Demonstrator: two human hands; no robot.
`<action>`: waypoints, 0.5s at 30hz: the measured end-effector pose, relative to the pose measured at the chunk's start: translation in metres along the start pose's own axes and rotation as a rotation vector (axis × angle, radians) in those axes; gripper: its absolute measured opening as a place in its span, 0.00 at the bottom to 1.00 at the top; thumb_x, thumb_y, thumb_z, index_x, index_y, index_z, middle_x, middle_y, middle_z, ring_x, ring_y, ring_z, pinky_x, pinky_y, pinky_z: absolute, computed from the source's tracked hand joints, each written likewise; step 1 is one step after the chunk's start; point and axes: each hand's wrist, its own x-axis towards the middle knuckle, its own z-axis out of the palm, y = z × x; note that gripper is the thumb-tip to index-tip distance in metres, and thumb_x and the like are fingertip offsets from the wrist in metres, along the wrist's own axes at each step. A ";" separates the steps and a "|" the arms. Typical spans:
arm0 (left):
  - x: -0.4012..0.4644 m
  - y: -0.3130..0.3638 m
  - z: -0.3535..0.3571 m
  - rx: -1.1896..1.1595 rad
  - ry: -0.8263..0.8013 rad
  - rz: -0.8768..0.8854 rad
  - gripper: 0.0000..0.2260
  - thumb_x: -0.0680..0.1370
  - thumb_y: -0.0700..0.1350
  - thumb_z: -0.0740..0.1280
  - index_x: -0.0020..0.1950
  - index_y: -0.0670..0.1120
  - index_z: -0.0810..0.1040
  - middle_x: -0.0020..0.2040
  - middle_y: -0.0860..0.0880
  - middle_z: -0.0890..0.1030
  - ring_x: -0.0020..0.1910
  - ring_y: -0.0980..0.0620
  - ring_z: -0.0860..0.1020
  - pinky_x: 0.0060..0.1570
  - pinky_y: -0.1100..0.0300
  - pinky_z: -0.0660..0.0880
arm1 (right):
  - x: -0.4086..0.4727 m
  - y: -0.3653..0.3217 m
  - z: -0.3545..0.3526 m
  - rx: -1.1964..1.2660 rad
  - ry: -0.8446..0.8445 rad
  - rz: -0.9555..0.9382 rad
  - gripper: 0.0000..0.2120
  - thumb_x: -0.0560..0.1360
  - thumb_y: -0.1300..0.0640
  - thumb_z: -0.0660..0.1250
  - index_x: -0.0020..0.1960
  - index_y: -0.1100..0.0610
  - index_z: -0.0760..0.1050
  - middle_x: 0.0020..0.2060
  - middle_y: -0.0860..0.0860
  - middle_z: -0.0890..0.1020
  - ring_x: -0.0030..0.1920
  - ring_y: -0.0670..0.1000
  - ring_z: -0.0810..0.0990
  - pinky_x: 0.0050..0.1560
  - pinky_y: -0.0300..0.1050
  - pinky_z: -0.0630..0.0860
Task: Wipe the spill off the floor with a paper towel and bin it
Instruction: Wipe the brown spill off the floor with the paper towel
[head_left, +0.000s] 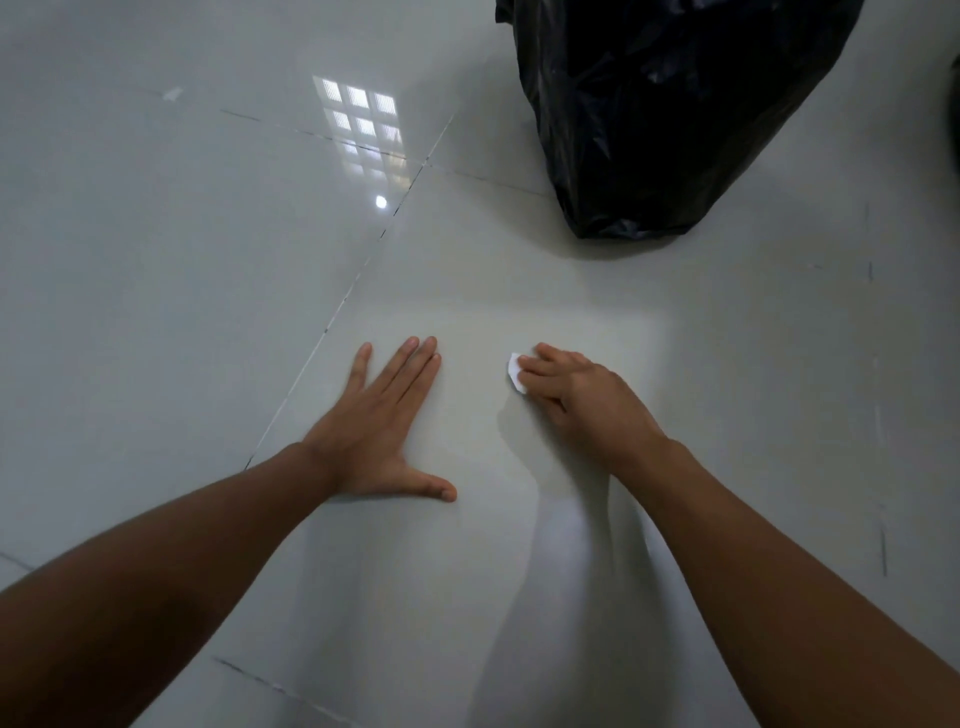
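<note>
We press the paper towel (516, 372) to the floor (182, 260) under our closed right hand (587, 397); our left hand (376, 431), flat and empty, braces us. The bin bag (660, 114) waits at one o'clock (spill indiscernible).

Right hand (587, 395) presses paper towel (516, 370) on floor (156, 260); left hand (374, 431) flat; black bag (670, 114) beyond.

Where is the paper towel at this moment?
In the head view, the paper towel lies on the floor under the right hand, right of the flat left hand.
</note>
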 end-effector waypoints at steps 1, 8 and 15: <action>0.001 0.000 0.000 -0.002 -0.001 0.001 0.65 0.61 0.86 0.49 0.81 0.39 0.42 0.83 0.43 0.40 0.81 0.46 0.38 0.76 0.33 0.42 | 0.004 0.001 0.002 0.006 -0.007 0.027 0.15 0.77 0.62 0.59 0.61 0.52 0.75 0.57 0.51 0.80 0.58 0.56 0.77 0.52 0.53 0.78; 0.001 -0.001 -0.002 -0.026 -0.061 0.008 0.65 0.61 0.85 0.52 0.80 0.41 0.35 0.82 0.44 0.34 0.80 0.46 0.32 0.76 0.33 0.37 | 0.003 -0.044 0.024 0.048 -0.106 -0.049 0.30 0.69 0.70 0.61 0.72 0.61 0.69 0.67 0.58 0.75 0.65 0.63 0.73 0.65 0.56 0.72; 0.000 0.002 -0.008 -0.046 -0.126 -0.008 0.69 0.57 0.86 0.53 0.80 0.41 0.32 0.80 0.45 0.30 0.78 0.47 0.28 0.75 0.33 0.35 | -0.112 -0.052 0.026 0.042 -0.075 -0.163 0.26 0.74 0.69 0.58 0.71 0.61 0.71 0.71 0.56 0.73 0.71 0.57 0.70 0.76 0.46 0.54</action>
